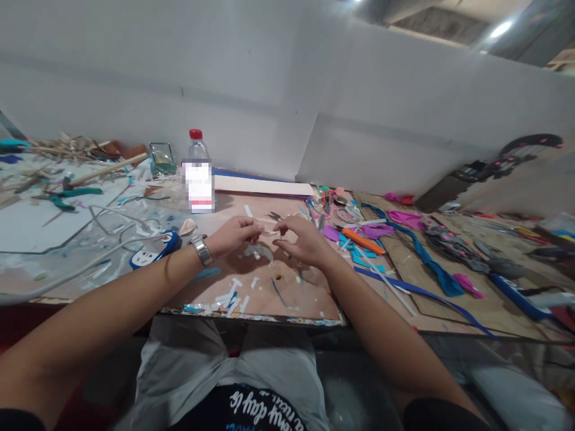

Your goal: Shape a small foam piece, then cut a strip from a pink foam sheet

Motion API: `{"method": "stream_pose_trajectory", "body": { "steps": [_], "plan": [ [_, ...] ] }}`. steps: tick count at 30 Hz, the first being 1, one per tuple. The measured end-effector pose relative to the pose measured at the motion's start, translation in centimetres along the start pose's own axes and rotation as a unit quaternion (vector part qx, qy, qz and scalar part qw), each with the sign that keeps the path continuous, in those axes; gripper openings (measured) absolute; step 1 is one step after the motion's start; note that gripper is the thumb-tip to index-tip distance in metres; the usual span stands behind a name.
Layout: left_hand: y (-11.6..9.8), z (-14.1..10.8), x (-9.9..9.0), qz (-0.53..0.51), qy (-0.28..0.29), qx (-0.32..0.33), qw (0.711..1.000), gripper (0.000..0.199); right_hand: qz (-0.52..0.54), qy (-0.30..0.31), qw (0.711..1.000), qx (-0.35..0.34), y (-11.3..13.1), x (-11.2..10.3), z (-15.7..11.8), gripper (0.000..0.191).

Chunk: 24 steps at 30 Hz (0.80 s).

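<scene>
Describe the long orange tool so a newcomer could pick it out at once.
On the workbench, find the person's right hand, near the middle. Just right of it, the long orange tool lies slanted among bright blue scraps. Its thick orange body stands out from the purple pieces and thin white strip beside it.

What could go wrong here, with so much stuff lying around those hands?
The small pale piece at the fingertips of the left hand and right hand might drop and get lost near the similarly pale paper scraps. The dark pointed tool just beyond the hands could prick a finger. The white cable near the left forearm might get snagged.
</scene>
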<state>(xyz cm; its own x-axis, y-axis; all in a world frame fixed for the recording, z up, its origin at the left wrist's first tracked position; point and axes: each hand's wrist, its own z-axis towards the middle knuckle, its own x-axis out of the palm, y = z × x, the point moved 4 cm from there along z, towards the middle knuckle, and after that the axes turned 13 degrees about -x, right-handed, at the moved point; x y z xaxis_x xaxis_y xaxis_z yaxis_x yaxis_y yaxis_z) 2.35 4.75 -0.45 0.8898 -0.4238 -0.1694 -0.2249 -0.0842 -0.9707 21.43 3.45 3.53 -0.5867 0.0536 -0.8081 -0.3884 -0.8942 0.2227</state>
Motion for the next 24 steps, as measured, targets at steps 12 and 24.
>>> {"method": "stream_pose_trajectory", "body": {
  "steps": [12,24],
  "plan": [
    [0.9,0.8,0.3,-0.117,0.036,-0.014,0.992,0.029,0.109,0.088,0.988,0.062,-0.9,-0.5,-0.6,0.02],
    [0.5,-0.1,1.0,-0.083,0.056,-0.044,0.994,0.032,0.129,0.069,0.989,0.034,0.6,-0.3,-0.1,0.024]
  ]
}}
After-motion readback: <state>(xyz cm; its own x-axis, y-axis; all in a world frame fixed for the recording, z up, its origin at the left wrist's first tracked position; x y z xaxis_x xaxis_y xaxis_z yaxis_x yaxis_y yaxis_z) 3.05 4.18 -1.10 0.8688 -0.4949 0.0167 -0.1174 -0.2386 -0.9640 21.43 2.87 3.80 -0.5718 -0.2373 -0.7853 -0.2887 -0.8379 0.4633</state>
